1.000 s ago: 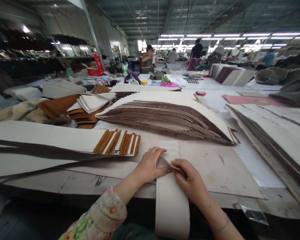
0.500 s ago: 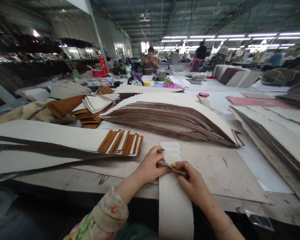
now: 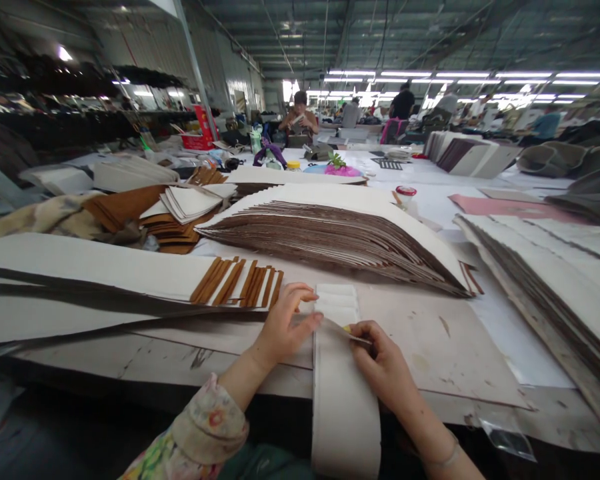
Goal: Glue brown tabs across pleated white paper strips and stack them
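Between thumb and fingers, my right hand pinches one end of a small thin strip, greyish on its visible side. My left hand is beside the strip's other end, fingers apart, its thumb tip at or very near that end. Beneath both lies a long off-white panel; its near part bends down over the table edge, and its far end shows crosswise ridges. Left of my hands, several narrow brown strips rest across the end of another long white panel.
A fanned stack of white-faced, brown-edged panels lies behind my hands. More layered panels cover the right side. Brown and white pieces are heaped back left. A red-lidded jar stands behind the stack. A person sits across the table.
My left fingers have loosened from the small strip and spread, the hand shifting slightly left. My right hand still holds the strip, which now lies flatter and straighter.
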The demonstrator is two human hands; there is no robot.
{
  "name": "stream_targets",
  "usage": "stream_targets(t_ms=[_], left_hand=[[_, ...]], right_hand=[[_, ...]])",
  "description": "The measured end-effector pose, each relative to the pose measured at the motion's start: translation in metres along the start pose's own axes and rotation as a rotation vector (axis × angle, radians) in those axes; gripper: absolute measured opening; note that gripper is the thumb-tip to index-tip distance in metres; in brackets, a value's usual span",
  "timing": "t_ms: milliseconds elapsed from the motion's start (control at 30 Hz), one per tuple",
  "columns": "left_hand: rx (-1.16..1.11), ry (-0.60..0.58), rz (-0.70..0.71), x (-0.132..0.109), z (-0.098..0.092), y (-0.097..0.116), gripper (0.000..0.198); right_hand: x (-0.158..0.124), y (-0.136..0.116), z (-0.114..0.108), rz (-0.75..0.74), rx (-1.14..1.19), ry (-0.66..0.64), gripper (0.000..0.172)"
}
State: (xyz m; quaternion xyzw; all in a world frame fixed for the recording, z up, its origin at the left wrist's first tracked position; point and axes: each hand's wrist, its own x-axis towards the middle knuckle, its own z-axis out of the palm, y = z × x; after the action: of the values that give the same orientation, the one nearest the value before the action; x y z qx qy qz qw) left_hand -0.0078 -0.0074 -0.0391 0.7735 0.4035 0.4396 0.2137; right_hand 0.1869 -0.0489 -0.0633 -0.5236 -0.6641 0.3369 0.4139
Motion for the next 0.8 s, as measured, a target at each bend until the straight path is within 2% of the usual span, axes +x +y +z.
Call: stream_targets(t_ms=[67, 100, 167, 233, 367, 567, 733, 800], left_hand=[[-0.02, -0.135, 0.045, -0.0004, 0.0014, 0.0032, 0.038], [-0.021, -0.216, 0.055, -0.0006, 0.0023, 0.0047, 0.039], [-0.01, -0.352, 0.041, -0.0008, 0.0038, 0.0065, 0.032], [0.004, -0.406, -0.019, -0.0011, 0.0047, 0.0066, 0.026], [-0.002, -0.36, -0.167, -0.0019, 0.0049, 0.0035, 0.031], [-0.03, -0.34, -0.224, -0.0029, 0.003, 0.0013, 0.033], [-0.06, -0.102, -0.21, -0.0027, 0.003, -0.0009, 0.036], [-0.062, -0.093, -0.175, -0.0022, 0.0034, -0.0024, 0.039]], right_hand=[[0.0003, -0.0004, -0.0007, -0.025, 0.011, -0.025, 0.014], [0.0005, -0.0004, -0.001, -0.038, 0.018, -0.035, 0.017], [0.0009, -0.0001, -0.0013, -0.052, 0.029, -0.051, 0.02], [0.0011, 0.0004, -0.0013, -0.053, 0.035, -0.058, 0.021], [0.0008, -0.0009, -0.0007, -0.042, 0.009, -0.045, 0.021], [-0.0002, -0.0041, -0.0003, -0.026, -0.009, -0.012, 0.02], [-0.0004, -0.0018, -0.0001, -0.018, -0.004, -0.02, 0.018], [-0.0002, -0.0018, -0.0002, -0.008, -0.001, -0.03, 0.017]])
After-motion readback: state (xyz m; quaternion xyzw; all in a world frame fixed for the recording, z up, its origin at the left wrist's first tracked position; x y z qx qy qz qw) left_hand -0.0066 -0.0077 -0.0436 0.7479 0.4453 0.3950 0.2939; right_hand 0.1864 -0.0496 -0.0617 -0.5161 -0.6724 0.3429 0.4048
